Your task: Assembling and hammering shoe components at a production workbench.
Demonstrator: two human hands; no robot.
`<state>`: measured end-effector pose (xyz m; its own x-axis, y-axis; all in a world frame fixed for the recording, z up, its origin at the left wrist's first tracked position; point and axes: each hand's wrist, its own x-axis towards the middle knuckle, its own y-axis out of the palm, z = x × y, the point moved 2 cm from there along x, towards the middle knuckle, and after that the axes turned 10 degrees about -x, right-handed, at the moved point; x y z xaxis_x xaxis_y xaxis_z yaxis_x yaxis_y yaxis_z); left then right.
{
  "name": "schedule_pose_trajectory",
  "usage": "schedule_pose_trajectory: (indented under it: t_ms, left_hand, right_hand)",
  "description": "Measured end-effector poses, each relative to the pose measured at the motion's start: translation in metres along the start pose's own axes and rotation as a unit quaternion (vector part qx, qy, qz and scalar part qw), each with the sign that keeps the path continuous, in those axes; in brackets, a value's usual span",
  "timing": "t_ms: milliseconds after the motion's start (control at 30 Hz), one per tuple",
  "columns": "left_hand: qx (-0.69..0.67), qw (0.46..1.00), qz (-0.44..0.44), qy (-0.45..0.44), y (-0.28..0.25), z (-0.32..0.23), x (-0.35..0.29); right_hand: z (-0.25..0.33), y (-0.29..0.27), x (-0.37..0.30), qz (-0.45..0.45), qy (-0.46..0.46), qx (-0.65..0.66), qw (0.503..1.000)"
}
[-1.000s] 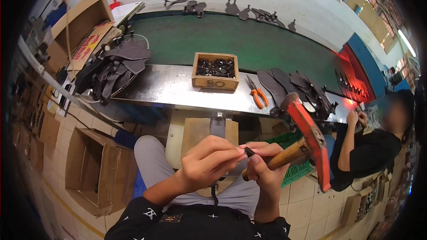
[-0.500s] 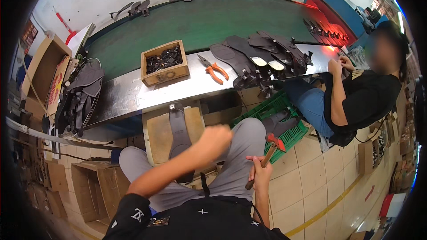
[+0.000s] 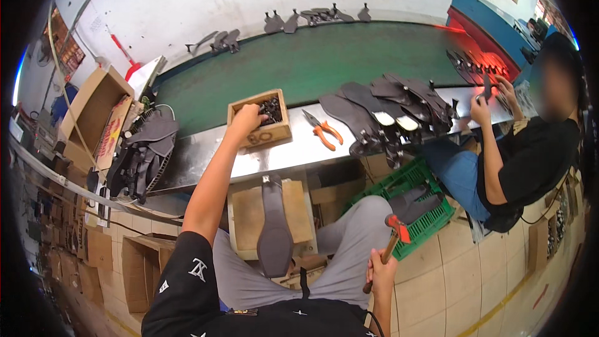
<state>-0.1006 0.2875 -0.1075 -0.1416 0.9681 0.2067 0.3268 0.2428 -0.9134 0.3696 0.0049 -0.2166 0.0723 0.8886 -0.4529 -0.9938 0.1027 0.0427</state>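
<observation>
Over the wooden box [image 3: 269,136] of small black parts [image 3: 270,110], my left hand [image 3: 248,118] dips in with its fingers bunched downward. The fingertips are partly hidden, so what they pinch cannot be made out. My right hand [image 3: 380,268] grips the wooden handle of a hammer [image 3: 397,229], its red head pointing up, above my right thigh. Between my knees, a dark grey shoe insole [image 3: 274,237] lies lengthwise on a tan pad [image 3: 301,212], wide end toward me. A small shiny piece shows at its far, narrow end.
Orange-handled pliers [image 3: 324,134] lie on the metal ledge [image 3: 212,156], beside a pile of dark insoles [image 3: 355,109]. Behind runs a green conveyor belt [image 3: 299,56]. A co-worker [image 3: 524,150] sits at the right near a green crate [image 3: 430,228]. More insoles fill a wire basket [image 3: 153,140] at left.
My left hand has moved from above my lap forward into the wooden box, uncovering the insole. The hammer stays in my right hand, its head now more visible. The view has shifted.
</observation>
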Motion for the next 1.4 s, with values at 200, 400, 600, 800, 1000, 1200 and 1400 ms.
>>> schedule_pose_trajectory:
  t_ms: [200,400,600,800,1000,1200,1400]
  left_hand:
    - [-0.063,0.993,0.084,0.045,0.004,0.031,0.02]
    - [-0.1,0.988,0.095,0.071,-0.017,0.033,0.016]
    - [-0.51,0.857,-0.079,-0.009,-0.07,-0.025,-0.039]
    - [-0.731,0.677,-0.088,0.018,-0.121,-0.12,-0.173]
    - [-0.787,0.606,-0.118,0.007,-0.138,-0.165,-0.264]
    - [-0.75,0.642,-0.132,0.089,-0.136,-0.163,-0.296]
    - [-0.828,0.556,-0.056,-0.033,-0.118,-0.166,-0.31]
  right_hand:
    - [0.007,0.025,0.006,0.02,-0.006,0.013,1.0]
    - [0.021,0.041,0.007,0.029,-0.029,-0.015,0.999]
    - [0.075,0.059,0.006,0.123,-0.12,0.012,0.985]
    - [0.166,0.117,-0.013,0.235,-0.287,-0.002,0.929]
    - [0.205,0.164,-0.05,0.305,-0.309,0.029,0.9]
    - [0.198,0.177,-0.075,0.314,-0.36,0.01,0.878]
    - [0.194,0.18,-0.08,0.311,-0.335,0.033,0.889]
